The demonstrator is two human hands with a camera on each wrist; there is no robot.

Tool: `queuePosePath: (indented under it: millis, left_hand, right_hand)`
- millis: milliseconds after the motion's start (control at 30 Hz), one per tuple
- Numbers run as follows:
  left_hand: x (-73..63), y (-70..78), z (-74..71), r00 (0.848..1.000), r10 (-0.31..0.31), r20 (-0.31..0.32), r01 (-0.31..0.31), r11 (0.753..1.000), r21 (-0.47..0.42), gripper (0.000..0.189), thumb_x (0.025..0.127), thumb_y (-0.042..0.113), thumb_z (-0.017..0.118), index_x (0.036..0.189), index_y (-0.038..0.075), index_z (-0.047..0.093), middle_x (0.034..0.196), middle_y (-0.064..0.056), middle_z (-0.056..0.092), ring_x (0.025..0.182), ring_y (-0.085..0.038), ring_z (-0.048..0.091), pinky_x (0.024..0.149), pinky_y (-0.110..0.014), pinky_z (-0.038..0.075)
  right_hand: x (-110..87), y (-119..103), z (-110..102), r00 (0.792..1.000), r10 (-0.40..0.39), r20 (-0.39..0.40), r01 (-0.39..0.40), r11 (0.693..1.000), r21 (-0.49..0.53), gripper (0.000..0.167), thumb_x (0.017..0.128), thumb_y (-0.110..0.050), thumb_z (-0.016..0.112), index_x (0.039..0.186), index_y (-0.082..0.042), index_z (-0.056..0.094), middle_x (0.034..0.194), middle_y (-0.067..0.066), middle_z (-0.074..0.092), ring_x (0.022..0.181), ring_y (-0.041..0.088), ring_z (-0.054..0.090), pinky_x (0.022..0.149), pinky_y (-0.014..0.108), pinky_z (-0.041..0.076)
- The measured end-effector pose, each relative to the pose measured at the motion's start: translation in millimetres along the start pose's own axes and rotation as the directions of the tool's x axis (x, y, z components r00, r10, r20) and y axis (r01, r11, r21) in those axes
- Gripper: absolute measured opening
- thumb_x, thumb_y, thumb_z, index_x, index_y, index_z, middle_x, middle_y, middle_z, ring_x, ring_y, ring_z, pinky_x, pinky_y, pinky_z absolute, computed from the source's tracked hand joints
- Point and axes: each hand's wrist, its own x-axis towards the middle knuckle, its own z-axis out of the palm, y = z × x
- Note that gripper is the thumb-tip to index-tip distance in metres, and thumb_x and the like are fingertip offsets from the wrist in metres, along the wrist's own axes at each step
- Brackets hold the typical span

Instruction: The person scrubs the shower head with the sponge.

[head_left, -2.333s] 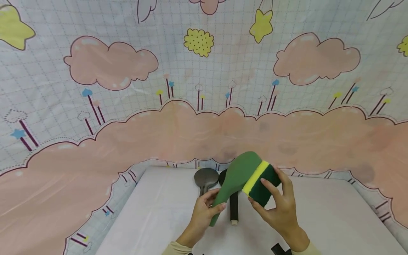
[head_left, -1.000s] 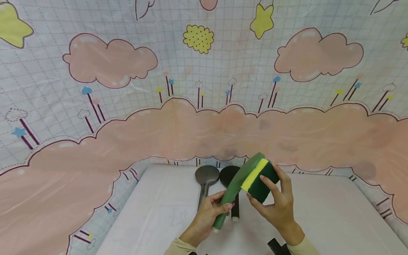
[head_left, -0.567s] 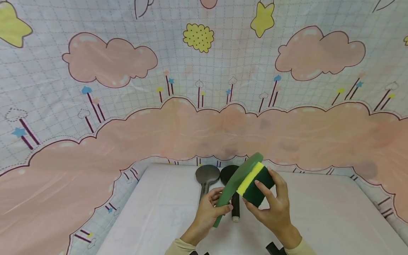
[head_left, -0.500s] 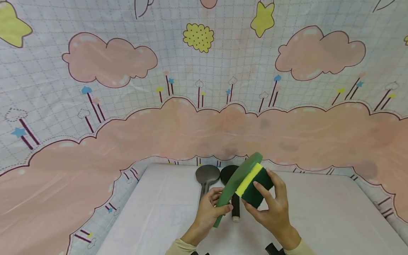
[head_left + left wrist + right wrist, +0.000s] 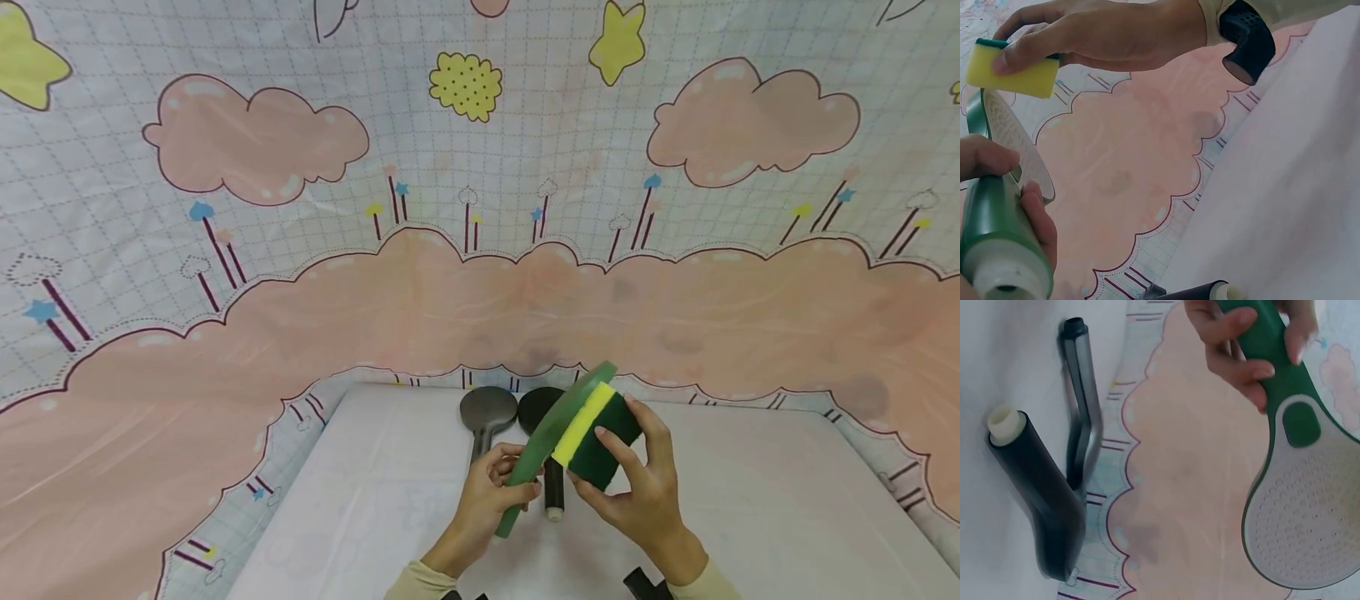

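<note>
You have the white tabletop (image 5: 780, 500) running on well past both hands to its slanted side edges, while its far edge lies close behind the grey shower head (image 5: 487, 410) and the black shower head (image 5: 553, 490), with the printed cloth (image 5: 570, 321) beyond. Those two lie side by side; the black one is partly hidden behind the green shower head (image 5: 551, 432), leaving your hands little room between them. Your left hand (image 5: 483, 493) has its fingers and thumb wrapped round the green handle, holding it tilted above the table. Your right hand (image 5: 647, 492) pinches the sponge (image 5: 600, 440) between thumb and fingers, yellow side toward the pale, holed face; you cannot tell whether they touch. Compared with the earliest frame, the green head has turned from broad to nearly edge-on, and the sponge sits slightly further left
</note>
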Motion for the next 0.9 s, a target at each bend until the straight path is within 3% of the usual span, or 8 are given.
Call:
queuePosePath:
  millis: [300,533,900]
  left_hand:
    - [-1.9,-0.8,-4.6,0.998,0.003,0.059,-0.002,1.0,-0.019,0.047,0.08,0.004,0.075,0.122,-0.001,0.057,0.106,-0.014,0.071,0.088,-0.014,0.066,0.064,-0.024,0.053]
    - [-2.4,-0.2,-8.7,0.993,0.017,0.119,-0.014,1.0,-0.024,0.046,0.08,0.002,0.071,0.123,-0.003,0.056,0.103,-0.014,0.071,0.082,-0.011,0.068,0.062,-0.024,0.054]
    - [-5.2,1.0,-17.3,0.99,0.03,0.136,-0.025,0.999,-0.038,0.047,0.08,0.002,0.069,0.124,-0.004,0.056,0.1,-0.011,0.072,0.078,-0.011,0.068,0.062,-0.024,0.054]
  right_hand:
    - [4.7,9,-10,0.996,0.089,-0.011,-0.089,0.996,0.002,0.062,0.088,-0.057,0.063,0.114,0.0,0.061,0.131,0.037,0.047,0.124,0.035,0.047,0.111,0.017,0.035]
    - [5.3,16,-18,0.98,0.199,0.002,-0.199,0.98,0.02,0.067,0.087,-0.058,0.064,0.115,0.003,0.061,0.137,0.035,0.046,0.133,0.026,0.045,0.107,0.012,0.036]
    - [5.2,26,-19,0.948,0.312,0.066,-0.319,0.935,0.152,0.071,0.085,-0.053,0.071,0.123,0.006,0.058,0.144,0.031,0.042,0.134,0.016,0.044,0.103,0.01,0.038]
